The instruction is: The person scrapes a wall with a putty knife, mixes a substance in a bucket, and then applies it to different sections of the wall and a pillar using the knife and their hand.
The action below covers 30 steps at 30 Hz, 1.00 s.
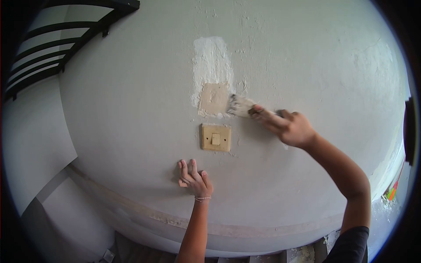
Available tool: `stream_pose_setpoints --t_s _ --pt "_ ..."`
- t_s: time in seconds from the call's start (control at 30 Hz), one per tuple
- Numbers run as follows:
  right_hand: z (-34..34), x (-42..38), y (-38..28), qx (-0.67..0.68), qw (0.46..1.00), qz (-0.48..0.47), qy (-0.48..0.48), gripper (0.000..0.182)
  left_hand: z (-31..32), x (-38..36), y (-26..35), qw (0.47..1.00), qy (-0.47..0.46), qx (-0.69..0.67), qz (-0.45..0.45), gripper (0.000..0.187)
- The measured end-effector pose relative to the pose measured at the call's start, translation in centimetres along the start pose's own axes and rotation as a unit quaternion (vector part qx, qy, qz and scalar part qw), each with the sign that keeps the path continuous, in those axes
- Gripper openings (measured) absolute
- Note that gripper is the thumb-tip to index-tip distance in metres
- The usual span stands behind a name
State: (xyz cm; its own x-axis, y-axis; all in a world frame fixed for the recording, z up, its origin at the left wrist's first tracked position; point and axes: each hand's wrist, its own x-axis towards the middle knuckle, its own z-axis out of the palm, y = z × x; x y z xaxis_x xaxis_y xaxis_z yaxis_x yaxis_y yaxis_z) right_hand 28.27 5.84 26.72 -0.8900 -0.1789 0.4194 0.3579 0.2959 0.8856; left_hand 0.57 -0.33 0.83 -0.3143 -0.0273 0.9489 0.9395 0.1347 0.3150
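My right hand (291, 127) grips a putty knife (240, 105) whose blade is smeared with white filler. The blade's edge lies at the right side of a beige square patch (213, 98) on the wall. Above that square, a rough white filler patch (213, 57) spreads upward. My left hand (196, 180) rests against the wall with its fingers spread, below a yellowed light switch (216, 138). A thin bracelet (202, 198) circles the left wrist. The knife's handle is mostly hidden by my fingers.
A black metal railing (66, 50) juts in at the upper left. Along the wall's foot runs a worn skirting band (263, 230), with steps (140, 253) below. At the far right, an orange and green object (391, 193) stands near white-spattered floor. Small filler lumps dot the grey wall (131, 109).
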Motion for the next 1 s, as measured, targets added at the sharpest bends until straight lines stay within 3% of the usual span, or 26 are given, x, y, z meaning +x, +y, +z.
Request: stream_pose_setpoints --t_s 0.13,0.33,0.6,0.77,1.0 --pt "-2.5 -2.9 1.7 -0.029 0.999 -0.002 -0.021 0.036 -0.1 0.0 0.3 1.000 -0.005 0.003 -0.002 0.051" --pt "-2.5 -3.4 1.5 -0.028 0.998 -0.028 0.052 0.033 -0.1 0.0 0.2 1.000 -0.013 0.018 0.004 0.051" --pt "-2.1 6.6 -2.6 0.022 0.996 -0.030 0.080 0.046 -0.1 0.0 0.2 1.000 -0.010 0.007 0.006 0.052" --pt "-1.3 7.7 -3.4 0.051 0.998 0.012 0.018 0.040 0.1 0.1 0.0 1.000 0.000 -0.006 0.007 0.051" --pt "-3.0 3.5 -1.4 0.021 0.999 -0.024 0.001 0.043 0.3 -0.1 0.0 1.000 0.009 -0.003 0.000 0.051"
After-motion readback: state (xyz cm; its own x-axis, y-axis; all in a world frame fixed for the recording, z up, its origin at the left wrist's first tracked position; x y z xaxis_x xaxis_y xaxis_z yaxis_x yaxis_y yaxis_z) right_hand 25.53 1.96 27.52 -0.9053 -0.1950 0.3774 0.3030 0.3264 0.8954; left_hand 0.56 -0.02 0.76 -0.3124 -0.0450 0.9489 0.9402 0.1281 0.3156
